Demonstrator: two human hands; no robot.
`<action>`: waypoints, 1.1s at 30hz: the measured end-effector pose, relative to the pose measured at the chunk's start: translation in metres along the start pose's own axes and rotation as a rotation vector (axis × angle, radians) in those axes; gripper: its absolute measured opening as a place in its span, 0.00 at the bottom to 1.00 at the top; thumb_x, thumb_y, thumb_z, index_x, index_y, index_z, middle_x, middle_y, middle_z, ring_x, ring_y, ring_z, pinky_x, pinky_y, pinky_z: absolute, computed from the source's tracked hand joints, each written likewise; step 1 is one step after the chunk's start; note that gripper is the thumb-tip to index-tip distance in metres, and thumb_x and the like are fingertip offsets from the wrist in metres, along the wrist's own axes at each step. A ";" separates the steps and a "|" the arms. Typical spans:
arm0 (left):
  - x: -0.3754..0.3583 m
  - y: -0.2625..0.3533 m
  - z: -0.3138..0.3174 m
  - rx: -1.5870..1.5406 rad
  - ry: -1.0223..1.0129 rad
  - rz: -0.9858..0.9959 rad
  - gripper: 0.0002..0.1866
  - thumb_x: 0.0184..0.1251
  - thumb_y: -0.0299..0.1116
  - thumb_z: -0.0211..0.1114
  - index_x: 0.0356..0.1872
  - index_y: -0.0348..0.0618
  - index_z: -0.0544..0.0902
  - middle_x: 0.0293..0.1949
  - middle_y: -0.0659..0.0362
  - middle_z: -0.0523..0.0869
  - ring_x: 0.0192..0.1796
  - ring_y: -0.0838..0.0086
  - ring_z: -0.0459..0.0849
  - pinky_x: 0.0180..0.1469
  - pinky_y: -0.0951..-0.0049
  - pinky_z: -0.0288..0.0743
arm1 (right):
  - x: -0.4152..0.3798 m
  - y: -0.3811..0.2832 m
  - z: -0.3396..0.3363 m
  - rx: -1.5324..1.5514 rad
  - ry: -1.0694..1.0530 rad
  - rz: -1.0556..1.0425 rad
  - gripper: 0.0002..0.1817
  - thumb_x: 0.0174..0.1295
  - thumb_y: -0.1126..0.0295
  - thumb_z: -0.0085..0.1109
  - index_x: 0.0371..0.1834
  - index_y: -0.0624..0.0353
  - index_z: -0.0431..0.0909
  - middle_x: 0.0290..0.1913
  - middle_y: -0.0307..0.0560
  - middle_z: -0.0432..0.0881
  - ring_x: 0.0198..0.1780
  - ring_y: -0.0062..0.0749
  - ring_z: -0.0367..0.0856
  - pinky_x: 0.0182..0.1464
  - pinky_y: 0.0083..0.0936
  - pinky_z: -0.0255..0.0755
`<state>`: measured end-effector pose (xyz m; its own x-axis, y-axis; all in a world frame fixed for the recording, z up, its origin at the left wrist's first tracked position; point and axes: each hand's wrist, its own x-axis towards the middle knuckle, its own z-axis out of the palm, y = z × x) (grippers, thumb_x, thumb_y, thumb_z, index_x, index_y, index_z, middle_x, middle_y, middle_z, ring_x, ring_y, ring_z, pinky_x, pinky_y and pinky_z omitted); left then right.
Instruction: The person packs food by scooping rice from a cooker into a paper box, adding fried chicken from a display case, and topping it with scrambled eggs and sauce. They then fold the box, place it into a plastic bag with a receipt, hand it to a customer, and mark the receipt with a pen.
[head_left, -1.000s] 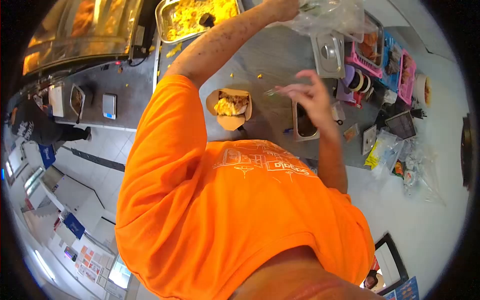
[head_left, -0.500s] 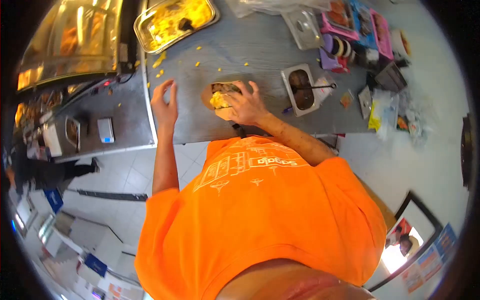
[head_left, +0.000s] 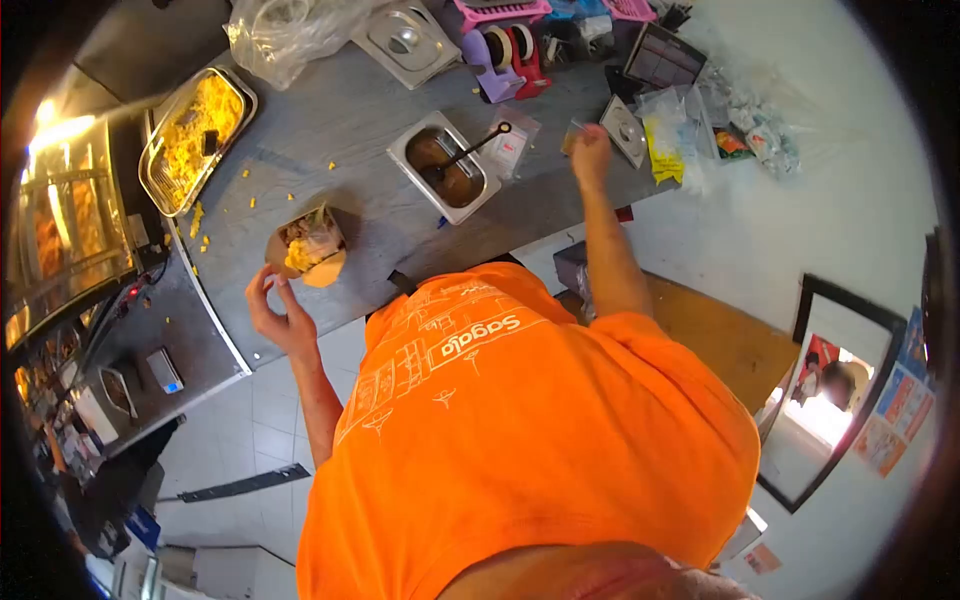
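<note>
An open brown takeaway box (head_left: 338,228) stands on the counter, with yellow food and darker brown pieces inside. My left hand (head_left: 283,315) is right beside its near left flap, thumb and fingers apart and nothing held. Out to the right, my right hand (head_left: 590,158) closes its fingertips on a small packet (head_left: 572,138) with something brownish in it. Between the two hands sits a metal pan (head_left: 407,150) of brown sauce, a dark ladle (head_left: 478,146) resting in it. A clear plastic bag (head_left: 508,150) lies beside the pan.
A metal tray (head_left: 170,205) of yellow food is at the far left, with yellow bits scattered near it. Metal lids (head_left: 405,42), tape dispensers (head_left: 500,75) and plastic bags (head_left: 668,135) line the back and right. A scale (head_left: 165,370) sits on the left counter.
My right hand has left the food in the box and reached right to the small packet. My left hand is now close by the box. The view has swung to the right.
</note>
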<state>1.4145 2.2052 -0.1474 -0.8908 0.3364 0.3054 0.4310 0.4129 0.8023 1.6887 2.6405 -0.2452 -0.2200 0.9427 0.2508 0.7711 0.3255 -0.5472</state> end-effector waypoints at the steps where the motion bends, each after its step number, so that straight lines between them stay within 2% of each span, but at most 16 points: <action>1: -0.004 0.011 0.014 -0.012 -0.004 0.028 0.10 0.65 0.25 0.60 0.45 0.33 0.79 0.41 0.52 0.83 0.44 0.66 0.82 0.48 0.69 0.74 | 0.012 0.053 0.017 -0.195 -0.028 0.160 0.13 0.57 0.67 0.59 0.41 0.65 0.76 0.42 0.59 0.80 0.45 0.53 0.79 0.50 0.41 0.70; 4: -0.005 0.053 0.057 -0.035 -0.025 0.019 0.09 0.64 0.24 0.60 0.44 0.35 0.80 0.41 0.54 0.83 0.43 0.70 0.81 0.47 0.71 0.74 | 0.039 0.099 0.029 -0.364 -0.387 0.284 0.16 0.57 0.66 0.61 0.42 0.68 0.76 0.41 0.62 0.81 0.42 0.56 0.81 0.47 0.40 0.74; 6: -0.015 0.075 0.081 -0.183 -0.026 -0.141 0.09 0.64 0.24 0.61 0.44 0.36 0.80 0.41 0.55 0.84 0.44 0.72 0.81 0.47 0.72 0.74 | 0.040 0.088 0.024 0.219 -0.310 0.526 0.21 0.51 0.58 0.67 0.37 0.67 0.79 0.29 0.59 0.84 0.37 0.48 0.84 0.46 0.38 0.74; 8: -0.026 0.088 0.095 -0.131 -0.026 -0.119 0.08 0.63 0.24 0.62 0.43 0.38 0.80 0.40 0.56 0.85 0.44 0.74 0.81 0.47 0.73 0.74 | 0.044 0.089 0.027 0.523 -0.378 0.582 0.19 0.49 0.62 0.69 0.35 0.67 0.79 0.29 0.58 0.83 0.37 0.42 0.84 0.45 0.32 0.75; 10: -0.044 0.089 0.100 -0.055 -0.019 -0.092 0.09 0.64 0.26 0.61 0.44 0.36 0.79 0.42 0.57 0.84 0.41 0.74 0.82 0.46 0.75 0.74 | 0.040 0.070 0.009 -0.068 -0.212 0.008 0.16 0.49 0.68 0.69 0.36 0.69 0.77 0.28 0.56 0.83 0.35 0.40 0.84 0.42 0.28 0.76; 13: -0.075 0.080 0.096 0.036 0.135 -0.207 0.08 0.66 0.27 0.61 0.43 0.36 0.80 0.42 0.57 0.83 0.45 0.74 0.80 0.46 0.74 0.73 | 0.040 0.095 0.028 0.127 -0.404 0.188 0.21 0.48 0.67 0.70 0.42 0.69 0.76 0.32 0.55 0.83 0.38 0.48 0.83 0.49 0.37 0.74; 15: -0.098 0.042 0.085 0.060 0.183 -0.355 0.14 0.66 0.34 0.62 0.50 0.40 0.77 0.46 0.57 0.81 0.50 0.74 0.77 0.50 0.71 0.71 | 0.056 0.131 0.053 0.136 -0.434 0.199 0.19 0.49 0.68 0.70 0.41 0.69 0.77 0.32 0.55 0.83 0.38 0.45 0.83 0.48 0.35 0.75; 17: -0.111 0.006 0.078 -0.338 0.481 -0.990 0.25 0.64 0.43 0.63 0.59 0.45 0.70 0.51 0.57 0.78 0.53 0.72 0.75 0.54 0.66 0.68 | 0.057 0.124 0.059 0.129 -0.440 0.218 0.18 0.50 0.70 0.70 0.40 0.69 0.77 0.33 0.54 0.84 0.39 0.42 0.84 0.48 0.32 0.75; 19: -0.118 -0.024 0.070 -0.468 0.453 -1.139 0.31 0.63 0.51 0.62 0.63 0.48 0.64 0.56 0.56 0.76 0.56 0.69 0.74 0.58 0.62 0.66 | 0.065 0.077 0.027 0.779 -0.621 0.343 0.14 0.54 0.76 0.66 0.42 0.70 0.77 0.37 0.54 0.84 0.40 0.34 0.84 0.47 0.27 0.76; 23: -0.107 -0.037 0.063 -0.832 0.236 -1.173 0.28 0.67 0.55 0.56 0.57 0.45 0.68 0.59 0.54 0.76 0.59 0.63 0.76 0.57 0.62 0.69 | 0.018 -0.127 -0.057 0.706 -0.243 -0.221 0.10 0.58 0.78 0.62 0.43 0.65 0.79 0.40 0.47 0.85 0.40 0.26 0.83 0.45 0.22 0.75; 26: -0.089 -0.041 0.064 -0.852 0.158 -1.191 0.20 0.68 0.51 0.56 0.48 0.44 0.72 0.49 0.53 0.80 0.52 0.65 0.80 0.51 0.62 0.75 | -0.060 -0.233 -0.047 0.912 -0.669 -0.431 0.08 0.59 0.74 0.62 0.41 0.60 0.82 0.38 0.42 0.85 0.37 0.23 0.82 0.41 0.19 0.75; 28: -0.091 -0.060 0.069 -0.803 0.131 -1.136 0.17 0.69 0.47 0.55 0.45 0.43 0.74 0.46 0.54 0.80 0.51 0.66 0.80 0.49 0.63 0.76 | -0.114 -0.277 -0.009 0.839 -0.941 -0.543 0.09 0.57 0.72 0.63 0.40 0.61 0.82 0.35 0.47 0.86 0.35 0.23 0.84 0.39 0.22 0.77; 29: -0.090 -0.067 0.071 -0.746 0.109 -1.085 0.14 0.70 0.43 0.55 0.42 0.42 0.75 0.43 0.55 0.80 0.50 0.67 0.80 0.48 0.64 0.77 | -0.144 -0.289 0.024 0.836 -1.086 -0.478 0.09 0.58 0.70 0.61 0.40 0.62 0.82 0.35 0.50 0.86 0.35 0.31 0.85 0.40 0.28 0.78; 31: -0.088 -0.069 0.066 -0.701 0.087 -1.028 0.11 0.70 0.37 0.54 0.39 0.39 0.77 0.39 0.57 0.79 0.47 0.68 0.81 0.46 0.65 0.79 | -0.183 -0.294 0.094 0.563 -1.027 -0.731 0.11 0.57 0.66 0.61 0.39 0.59 0.83 0.40 0.50 0.84 0.43 0.39 0.83 0.46 0.34 0.76; 32: -0.091 -0.080 0.066 -0.692 0.100 -0.997 0.12 0.70 0.37 0.54 0.40 0.39 0.77 0.39 0.57 0.79 0.46 0.68 0.81 0.46 0.65 0.79 | -0.190 -0.302 0.092 0.553 -1.006 -0.713 0.11 0.57 0.66 0.61 0.39 0.59 0.83 0.40 0.50 0.84 0.43 0.39 0.83 0.46 0.34 0.76; 33: -0.092 -0.086 0.066 -0.686 0.100 -0.966 0.12 0.70 0.37 0.54 0.41 0.38 0.77 0.38 0.57 0.79 0.46 0.68 0.81 0.46 0.65 0.80 | -0.192 -0.308 0.085 0.393 -0.835 -0.938 0.12 0.57 0.62 0.61 0.39 0.58 0.83 0.43 0.50 0.82 0.47 0.42 0.79 0.49 0.36 0.72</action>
<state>1.4684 2.1947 -0.2785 -0.8248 0.0546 -0.5628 -0.5654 -0.0905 0.8198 1.4429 2.3657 -0.1926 -0.9831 0.0629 0.1717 -0.0688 0.7425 -0.6663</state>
